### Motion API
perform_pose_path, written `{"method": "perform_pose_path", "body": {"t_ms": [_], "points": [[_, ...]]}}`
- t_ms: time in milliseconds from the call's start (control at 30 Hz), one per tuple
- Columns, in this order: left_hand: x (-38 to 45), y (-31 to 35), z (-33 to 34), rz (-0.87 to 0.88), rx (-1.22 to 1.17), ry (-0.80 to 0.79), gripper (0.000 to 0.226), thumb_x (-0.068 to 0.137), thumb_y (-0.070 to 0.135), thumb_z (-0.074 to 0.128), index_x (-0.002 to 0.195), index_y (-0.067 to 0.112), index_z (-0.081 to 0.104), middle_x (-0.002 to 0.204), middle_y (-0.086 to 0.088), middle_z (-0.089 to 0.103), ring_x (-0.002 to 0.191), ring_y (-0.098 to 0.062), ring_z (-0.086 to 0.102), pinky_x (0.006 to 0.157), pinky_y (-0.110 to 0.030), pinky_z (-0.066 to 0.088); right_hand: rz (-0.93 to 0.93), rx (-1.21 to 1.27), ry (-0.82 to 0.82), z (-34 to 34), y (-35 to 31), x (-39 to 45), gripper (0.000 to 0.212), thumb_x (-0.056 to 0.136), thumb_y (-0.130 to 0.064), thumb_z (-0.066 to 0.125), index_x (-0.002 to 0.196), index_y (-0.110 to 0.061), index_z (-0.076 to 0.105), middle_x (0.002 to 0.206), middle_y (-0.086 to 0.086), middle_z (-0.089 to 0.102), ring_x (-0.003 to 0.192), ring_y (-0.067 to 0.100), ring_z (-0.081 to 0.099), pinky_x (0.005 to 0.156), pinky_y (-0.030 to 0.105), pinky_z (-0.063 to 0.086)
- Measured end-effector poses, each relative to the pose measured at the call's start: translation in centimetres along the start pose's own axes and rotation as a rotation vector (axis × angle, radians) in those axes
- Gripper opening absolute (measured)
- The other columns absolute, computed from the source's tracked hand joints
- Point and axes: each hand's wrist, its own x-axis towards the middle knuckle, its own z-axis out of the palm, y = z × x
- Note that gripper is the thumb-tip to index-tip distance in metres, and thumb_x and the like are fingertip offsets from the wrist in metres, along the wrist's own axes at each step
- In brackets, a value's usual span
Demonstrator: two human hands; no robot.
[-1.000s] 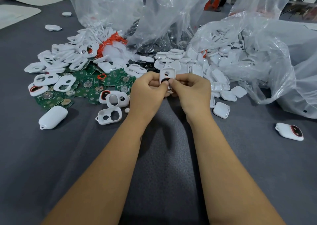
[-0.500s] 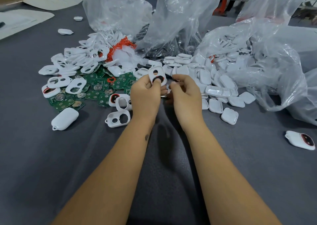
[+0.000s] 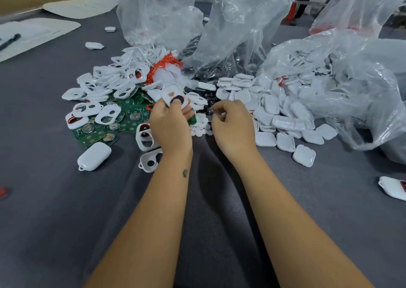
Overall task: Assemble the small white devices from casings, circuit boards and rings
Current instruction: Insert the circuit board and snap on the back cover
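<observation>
A light, rigid casing [image 3: 174, 96] is pinched by its edges in the left hand [image 3: 171, 125], while the right hand [image 3: 232, 126] is curled, its contents hidden.

We are holding one white casing front [image 3: 173, 95] in the left hand [image 3: 170, 125], tilting it up above the parts; its two openings are facing us, the lower one showing a dark part edged in red. Green circuit boards [image 3: 129, 116] are lying flat and overlapping just left of that hand, several carrying round silver cells. White open-holed casing fronts [image 3: 109, 83] are piling behind and upon the boards, with orange-red rings [image 3: 163, 65] bunching at the heap's far edge. Plain white casing backs [image 3: 283, 120] are spreading to the right. Small white discs [image 3: 201, 127] are clustering between our hands.
</observation>
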Motion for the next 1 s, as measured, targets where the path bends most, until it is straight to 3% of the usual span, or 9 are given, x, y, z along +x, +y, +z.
{"method": "perform_pose_path", "body": {"t_ms": [167, 233, 333, 433, 500, 700, 767, 867, 1000], "points": [[-0.1, 0.4, -0.2, 0.044, -0.051, 0.142, 0.019, 0.095, 0.005, 0.044, 0.088, 0.016, 0.057, 0.081, -0.003, 0.064, 0.062, -0.006, 0.063, 0.057, -0.02, 0.048, -0.038, 0.053, -0.055, 0.6, -0.9, 1.3, 0.037, 0.086, 0.007, 0.043, 0.107, -0.01, 0.068, 0.106, 0.006, 0.061, 0.097, 0.02, 0.057, 0.082, 0.024, 0.042], [-0.1, 0.3, -0.1, 0.041, -0.05, 0.155, 0.019, 0.095, 0.005, 0.042, 0.087, 0.017, 0.054, 0.082, -0.005, 0.063, 0.059, -0.005, 0.061, 0.056, -0.02, 0.047, 0.027, 0.088, -0.049, 0.0, -0.9, 1.3, 0.041, 0.078, 0.008, 0.04, 0.094, -0.014, 0.07, 0.09, -0.001, 0.064, 0.084, 0.014, 0.059, 0.075, 0.029, 0.047], [-0.1, 0.1, 0.2, 0.03, -0.047, 0.099, 0.018, 0.094, 0.004, 0.042, 0.088, 0.015, 0.054, 0.084, -0.007, 0.063, 0.061, -0.007, 0.059, 0.058, -0.021, 0.047, 0.082, 0.027, -0.156, -1.6, -0.4, 1.4, 0.032, 0.073, -0.001, 0.045, 0.071, -0.024, 0.068, 0.064, -0.016, 0.059, 0.063, 0.002, 0.052, 0.057, 0.024, 0.039], [-0.1, 0.0, 0.5, 0.026, -0.037, 0.058, 0.02, 0.093, 0.003, 0.043, 0.086, 0.016, 0.056, 0.077, -0.001, 0.062, 0.057, -0.004, 0.058, 0.058, -0.021, 0.047, -0.006, -0.239, -0.392, -2.4, -0.4, 1.2, 0.006, 0.077, -0.018, 0.065, 0.081, -0.019, 0.07, 0.083, -0.006, 0.068, 0.084, 0.015, 0.061, 0.072, 0.029, 0.049], [-0.2, -0.1, 0.5, 0.027, -0.012, 0.034, 0.021, 0.092, 0.003, 0.043, 0.084, 0.017, 0.055, 0.077, -0.001, 0.062, 0.056, -0.004, 0.058, 0.056, -0.02, 0.047, -0.065, -0.388, -0.436, -2.2, -0.5, 0.9, 0.018, 0.08, -0.028, 0.074, 0.089, -0.013, 0.071, 0.092, 0.003, 0.068, 0.089, 0.022, 0.062, 0.077, 0.034, 0.052], [-0.6, -0.3, 0.6, 0.054, 0.058, -0.055, 0.018, 0.092, 0.002, 0.041, 0.085, 0.013, 0.054, 0.079, -0.003, 0.059, 0.057, -0.007, 0.054, 0.054, -0.022, 0.046, -0.15, -0.454, -0.336, -2.0, -0.7, 0.1, 0.014, 0.089, -0.014, 0.055, 0.094, -0.013, 0.069, 0.097, 0.007, 0.066, 0.092, 0.027, 0.059, 0.076, 0.036, 0.05], [-0.8, -0.4, 0.8, 0.054, 0.082, -0.095, 0.018, 0.091, 0.002, 0.042, 0.084, 0.013, 0.055, 0.08, -0.005, 0.06, 0.057, -0.007, 0.055, 0.054, -0.022, 0.047, -0.119, -0.332, -0.22, -2.4, -0.1, 0.0, 0.016, 0.089, -0.01, 0.052, 0.089, -0.012, 0.068, 0.09, 0.006, 0.066, 0.087, 0.025, 0.058, 0.074, 0.035, 0.048], [-1.2, -0.4, 1.1, 0.02, 0.129, -0.189, 0.018, 0.092, 0.002, 0.045, 0.085, 0.01, 0.06, 0.074, -0.003, 0.063, 0.054, -0.006, 0.058, 0.053, -0.021, 0.048, 0.116, 0.128, -0.032, -3.5, 0.7, -0.3, 0.016, 0.088, -0.007, 0.059, 0.081, -0.018, 0.068, 0.072, -0.003, 0.064, 0.072, 0.015, 0.061, 0.07, 0.029, 0.048], [-2.0, -0.4, 1.4, -0.039, 0.187, -0.353, 0.02, 0.094, 0.001, 0.048, 0.083, 0.008, 0.064, 0.073, -0.006, 0.067, 0.053, -0.005, 0.062, 0.052, -0.019, 0.051, 0.325, 0.798, -0.014, -4.7, 1.6, -1.2, 0.019, 0.089, 0.006, 0.061, 0.085, -0.011, 0.069, 0.066, 0.001, 0.066, 0.056, 0.008, 0.061, 0.059, 0.018, 0.051]]}}
